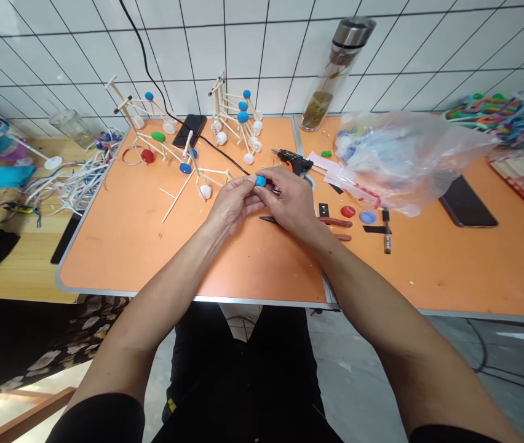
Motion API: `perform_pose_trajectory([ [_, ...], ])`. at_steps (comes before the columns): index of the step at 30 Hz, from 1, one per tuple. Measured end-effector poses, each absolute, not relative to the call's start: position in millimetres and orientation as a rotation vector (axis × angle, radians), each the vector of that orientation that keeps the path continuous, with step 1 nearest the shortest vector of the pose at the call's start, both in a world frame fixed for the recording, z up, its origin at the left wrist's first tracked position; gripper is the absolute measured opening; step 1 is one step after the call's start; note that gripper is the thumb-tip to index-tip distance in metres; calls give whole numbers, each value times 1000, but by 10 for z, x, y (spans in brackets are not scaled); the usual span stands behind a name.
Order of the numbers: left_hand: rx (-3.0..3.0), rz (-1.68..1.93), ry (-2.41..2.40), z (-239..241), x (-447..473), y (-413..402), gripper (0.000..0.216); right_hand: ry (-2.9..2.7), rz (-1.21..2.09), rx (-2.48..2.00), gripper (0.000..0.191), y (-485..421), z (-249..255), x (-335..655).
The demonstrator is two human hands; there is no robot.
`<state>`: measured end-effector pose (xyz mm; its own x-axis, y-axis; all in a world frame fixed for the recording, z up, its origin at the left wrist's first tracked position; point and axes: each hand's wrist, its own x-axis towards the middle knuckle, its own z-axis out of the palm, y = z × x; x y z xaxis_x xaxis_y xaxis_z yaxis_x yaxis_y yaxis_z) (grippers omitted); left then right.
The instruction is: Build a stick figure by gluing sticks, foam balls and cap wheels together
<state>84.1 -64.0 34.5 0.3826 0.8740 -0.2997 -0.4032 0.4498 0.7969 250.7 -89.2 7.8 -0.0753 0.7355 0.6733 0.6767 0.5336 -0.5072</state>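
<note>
Lump of blue material [261, 181] sits at the fingertips of both your hands, its long axis too small to tell. Your left hand [232, 203] meets it from the left, your right hand [292, 195] from the right, neither nearer, fingers closed in a pinch on it. A glue gun [295, 162] lies just beyond the right knuckles, pliers [338, 222] partly under that hand. Wider room lies toward you, over the tabletop [248, 264] to its front edge.

Steel-capped bottle [334, 74] near tiled wall [266, 49], phone [468, 202] farther right.
</note>
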Motion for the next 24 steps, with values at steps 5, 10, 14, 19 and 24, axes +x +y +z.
perform_pose_trajectory([
  [5,747,903,793,329,828,-633,22,-1805,76,-1157,22,-886,60,2505],
  [10,666,879,768,373,829,-646,19,-1763,118,-1157,25,-880,71,2495],
  [14,641,894,766,374,834,-645,19,-1757,115,-1158,23,-884,78,2496],
  [19,666,895,737,325,828,-615,21,-1771,95,-1146,24,-886,69,2490],
  [24,634,915,787,355,857,-633,24,-1774,110,-1163,25,-896,81,2494],
])
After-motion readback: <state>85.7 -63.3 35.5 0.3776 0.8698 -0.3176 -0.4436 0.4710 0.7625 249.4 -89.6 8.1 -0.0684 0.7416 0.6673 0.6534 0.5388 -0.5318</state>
